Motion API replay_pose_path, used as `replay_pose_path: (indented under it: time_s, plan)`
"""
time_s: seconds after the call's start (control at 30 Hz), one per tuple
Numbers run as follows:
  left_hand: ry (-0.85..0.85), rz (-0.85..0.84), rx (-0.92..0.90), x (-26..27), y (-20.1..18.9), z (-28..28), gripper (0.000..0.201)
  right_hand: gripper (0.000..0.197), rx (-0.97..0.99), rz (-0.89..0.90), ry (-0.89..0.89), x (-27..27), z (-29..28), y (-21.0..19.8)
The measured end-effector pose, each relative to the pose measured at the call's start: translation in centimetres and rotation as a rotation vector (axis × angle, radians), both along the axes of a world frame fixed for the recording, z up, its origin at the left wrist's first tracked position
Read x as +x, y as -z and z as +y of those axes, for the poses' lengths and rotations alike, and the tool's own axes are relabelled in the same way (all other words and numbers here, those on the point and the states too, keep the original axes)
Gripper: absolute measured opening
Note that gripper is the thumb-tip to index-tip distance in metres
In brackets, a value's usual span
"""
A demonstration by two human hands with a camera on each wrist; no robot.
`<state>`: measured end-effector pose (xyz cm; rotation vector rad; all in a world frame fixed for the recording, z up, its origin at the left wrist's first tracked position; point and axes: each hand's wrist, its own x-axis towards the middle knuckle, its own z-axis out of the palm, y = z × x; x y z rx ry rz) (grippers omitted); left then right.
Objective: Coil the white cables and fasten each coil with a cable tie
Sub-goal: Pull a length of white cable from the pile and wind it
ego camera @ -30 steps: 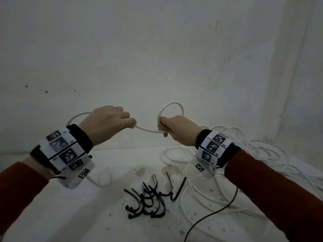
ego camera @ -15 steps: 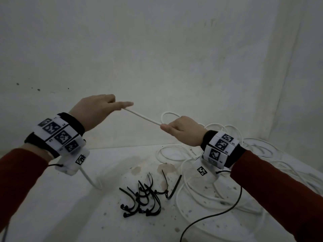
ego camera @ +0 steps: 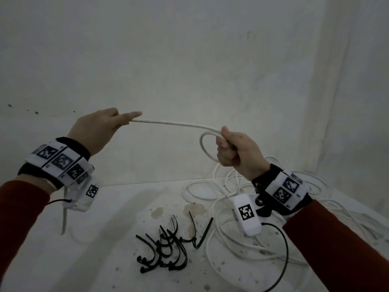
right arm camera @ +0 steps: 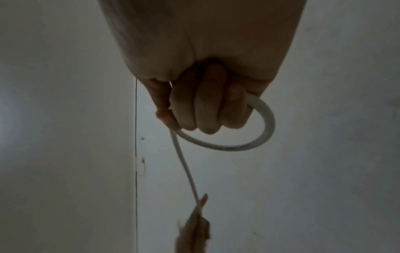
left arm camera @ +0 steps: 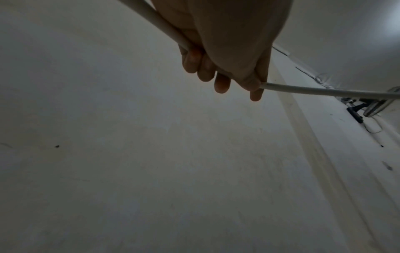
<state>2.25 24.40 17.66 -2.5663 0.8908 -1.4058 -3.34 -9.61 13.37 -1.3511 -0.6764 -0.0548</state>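
Plain white wall behind, stained white desk (ego camera: 117, 211) below; both my hands are up in the air over it. My right hand (ego camera: 237, 150) is fisted around the white cable (ego camera: 174, 123), holding one small loop (ego camera: 205, 147) that sticks out to the left of the knuckles; right wrist view shows the fingers (right arm camera: 205, 109) wrapped over the loop where the strands cross, so it can't spring open. My left hand (ego camera: 99, 129) pinches the same cable further along, index finger laid out along it, other fingers curled round the strand that drops behind the wrist toward the desk. Span between the hands is close to straight with slight sag: my guess is I'm measuring out the length for the next turn and keeping twist out of it. Judging by one loop only, coiling has barely started. Rest of the white cables (ego camera: 242, 234) lie in a loose tangle on the desk under and right of my right wrist. Black cable ties (ego camera: 164, 251) sit in a small pile front centre, within reach of either hand, none used yet as far as I can see. Risk: the tail snagging in the tangle as I pull.
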Motion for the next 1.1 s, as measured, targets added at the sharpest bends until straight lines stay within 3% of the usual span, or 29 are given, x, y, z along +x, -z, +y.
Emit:
replay_pose_path:
  time_s: [0.2, 0.33, 0.4, 0.53, 0.63, 0.7, 0.83, 0.93, 1.0, 1.1]
  plan:
    - [0.038, 0.056, -0.007, -0.7, 1.9, -2.8, 0.068, 0.044, 0.444, 0.079, -0.198, -1.3, 0.6, -1.6]
    - [0.049, 0.073, -0.016, -0.7, 3.4, -3.5, 0.093, 0.039, 0.755, 0.038, -0.275, -1.6, 0.3, -2.8]
    - [0.026, 0.076, -0.026, -0.8, 4.0, -3.6, 0.096, 0.038, 0.872, 0.001, -0.320, -1.4, -0.3, -3.2]
    - [0.065, 0.077, -0.077, -1.0, 4.7, -3.7, 0.079, 0.039, 1.041, -0.046, -0.357, -1.0, -1.5, -3.9]
    - [0.042, 0.113, -0.157, -2.0, 4.0, -4.3, 0.038, 0.044, 1.151, -0.063, -0.326, -0.8, -2.4, -4.5]
    - [0.003, 0.102, -0.137, -2.9, 3.7, -5.0, 0.023, 0.043, 1.198, -0.061, -0.283, -0.7, -2.6, -4.9]
    - [0.047, 0.007, 0.127, -4.6, 3.7, -6.3, 0.048, 0.033, 1.255, -0.072, -0.175, -0.2, -2.5, -5.8]
    - [0.054, -0.017, 0.254, -5.9, 2.8, -7.2, 0.043, 0.031, 1.203, -0.096, -0.030, 0.7, -1.7, -6.3]
    - [0.051, -0.020, 0.314, -6.6, 2.3, -7.7, 0.041, 0.029, 1.134, -0.097, 0.063, 1.4, -1.0, -6.1]
    - [0.056, 0.006, 0.371, -7.8, 1.7, -8.0, 0.042, 0.021, 0.866, -0.162, 0.227, 2.4, 0.2, -5.2]
